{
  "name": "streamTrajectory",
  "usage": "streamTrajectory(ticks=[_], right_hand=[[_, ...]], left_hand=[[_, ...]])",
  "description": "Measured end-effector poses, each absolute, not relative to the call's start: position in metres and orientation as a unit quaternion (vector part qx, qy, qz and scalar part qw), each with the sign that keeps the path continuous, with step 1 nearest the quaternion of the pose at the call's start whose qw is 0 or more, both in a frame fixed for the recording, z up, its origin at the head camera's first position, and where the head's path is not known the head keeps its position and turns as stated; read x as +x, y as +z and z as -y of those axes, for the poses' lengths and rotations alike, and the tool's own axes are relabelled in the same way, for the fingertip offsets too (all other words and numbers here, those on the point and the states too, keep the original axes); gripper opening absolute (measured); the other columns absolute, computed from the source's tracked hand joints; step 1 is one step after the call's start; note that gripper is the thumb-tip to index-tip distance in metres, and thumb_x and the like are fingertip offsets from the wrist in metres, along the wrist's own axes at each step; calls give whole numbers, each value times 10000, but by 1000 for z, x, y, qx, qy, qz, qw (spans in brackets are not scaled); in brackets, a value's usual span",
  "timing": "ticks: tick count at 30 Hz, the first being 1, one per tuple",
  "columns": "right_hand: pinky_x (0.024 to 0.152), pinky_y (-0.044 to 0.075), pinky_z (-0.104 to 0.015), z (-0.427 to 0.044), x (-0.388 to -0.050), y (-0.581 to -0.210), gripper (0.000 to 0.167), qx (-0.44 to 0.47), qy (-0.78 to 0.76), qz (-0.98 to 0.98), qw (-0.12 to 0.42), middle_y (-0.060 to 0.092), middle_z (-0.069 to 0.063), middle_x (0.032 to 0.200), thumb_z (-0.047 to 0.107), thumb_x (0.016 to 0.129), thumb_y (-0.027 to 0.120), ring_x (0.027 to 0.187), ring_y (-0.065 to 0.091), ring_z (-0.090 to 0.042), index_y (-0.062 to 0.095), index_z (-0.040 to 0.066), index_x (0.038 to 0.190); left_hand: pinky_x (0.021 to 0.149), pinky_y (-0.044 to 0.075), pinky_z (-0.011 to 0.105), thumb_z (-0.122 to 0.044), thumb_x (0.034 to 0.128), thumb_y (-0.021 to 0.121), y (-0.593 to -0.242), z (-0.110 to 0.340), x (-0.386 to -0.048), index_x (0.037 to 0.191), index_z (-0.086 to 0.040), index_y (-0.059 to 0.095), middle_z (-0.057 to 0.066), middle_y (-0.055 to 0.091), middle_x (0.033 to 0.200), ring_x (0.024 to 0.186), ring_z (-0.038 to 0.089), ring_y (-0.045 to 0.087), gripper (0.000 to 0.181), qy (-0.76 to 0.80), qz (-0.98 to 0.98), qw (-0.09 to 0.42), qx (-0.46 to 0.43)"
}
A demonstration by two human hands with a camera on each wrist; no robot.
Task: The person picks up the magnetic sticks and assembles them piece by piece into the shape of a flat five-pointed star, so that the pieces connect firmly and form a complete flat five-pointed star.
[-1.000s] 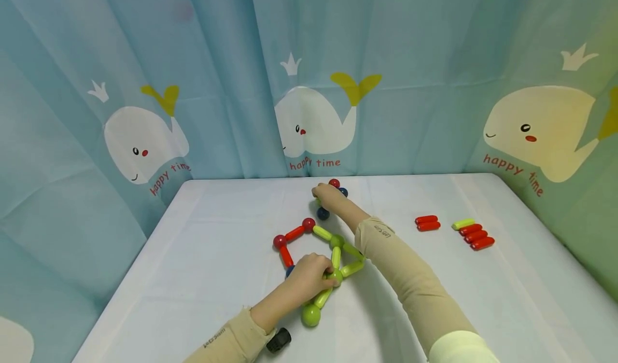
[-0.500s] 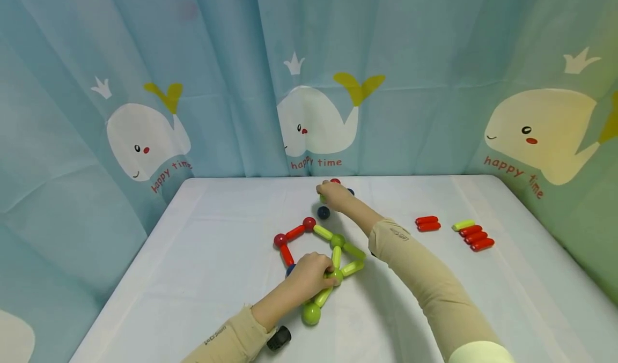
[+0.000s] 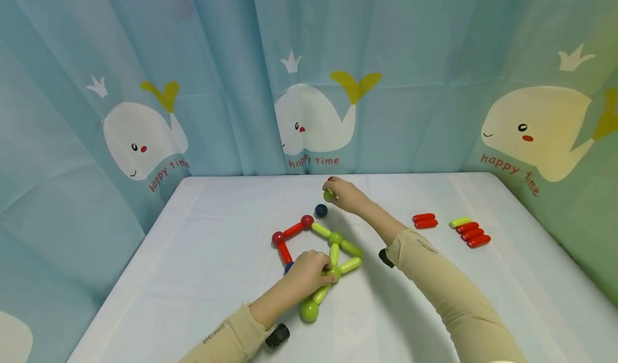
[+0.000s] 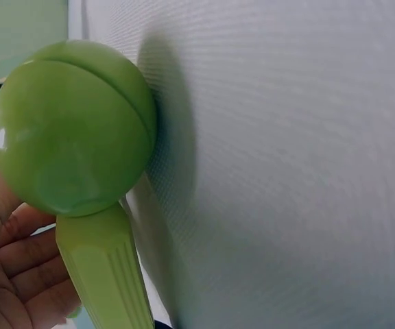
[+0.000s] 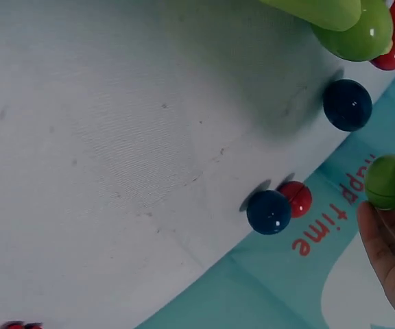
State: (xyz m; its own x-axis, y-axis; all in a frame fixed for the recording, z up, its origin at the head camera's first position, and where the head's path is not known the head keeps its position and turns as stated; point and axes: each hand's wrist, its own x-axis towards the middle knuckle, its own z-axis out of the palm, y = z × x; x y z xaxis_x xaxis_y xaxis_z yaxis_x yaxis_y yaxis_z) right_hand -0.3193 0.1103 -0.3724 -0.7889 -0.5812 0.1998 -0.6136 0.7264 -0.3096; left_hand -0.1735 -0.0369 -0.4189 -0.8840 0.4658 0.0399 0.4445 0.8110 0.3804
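Note:
My right hand [image 3: 350, 195] pinches a green ball [image 5: 385, 181] between thumb and fingers, held above the far part of the table. My left hand [image 3: 306, 272] grips the flat frame of magnetic rods and balls at a green ball [image 3: 333, 273]. In that frame, red rods [image 3: 285, 252] and red balls [image 3: 278, 238] make the left side, and green rods [image 3: 351, 265] make the right. Two green rods on the right have free ends close together. A bigger-looking green ball [image 4: 74, 130] at the near corner fills the left wrist view. My left hand hides part of the frame.
A dark blue ball [image 3: 321, 210] lies beyond the frame. Another blue ball [image 5: 268, 212] touches a red ball [image 5: 297, 199] near the far edge. Loose red rods [image 3: 425, 221] and a green rod [image 3: 460, 222] lie at right. A whale-print curtain [image 3: 217, 84] hangs behind the table.
My right hand has lifted the green ball from among the loose balls and drawn back slightly to the right. My left hand keeps its hold on the frame.

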Motion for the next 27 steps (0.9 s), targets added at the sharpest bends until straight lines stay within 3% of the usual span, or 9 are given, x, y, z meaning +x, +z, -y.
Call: streamTrajectory(ticks=[9,27], right_hand=[[728,533,-354,-142,-295,-369,260,326,234,915,51,568,-174,941,8,829,656,806,584,-238,621,-83,1071],[727,555,-320,-187,-249,-387,264,331,248,910,12,620,-181,995,-47,810,656,847,619,-238,608,-102,1064]], left_hand=[[580,392,172,-263,801,750,-418,37,-173,799,-97,675,-46,620,711,612,34,462,182,197,-951,36,236],[578,395,172,-252,792,758,-419,36,-173,807,-97,680,-45,620,721,616,39,462,174,203,-952,43,227]])
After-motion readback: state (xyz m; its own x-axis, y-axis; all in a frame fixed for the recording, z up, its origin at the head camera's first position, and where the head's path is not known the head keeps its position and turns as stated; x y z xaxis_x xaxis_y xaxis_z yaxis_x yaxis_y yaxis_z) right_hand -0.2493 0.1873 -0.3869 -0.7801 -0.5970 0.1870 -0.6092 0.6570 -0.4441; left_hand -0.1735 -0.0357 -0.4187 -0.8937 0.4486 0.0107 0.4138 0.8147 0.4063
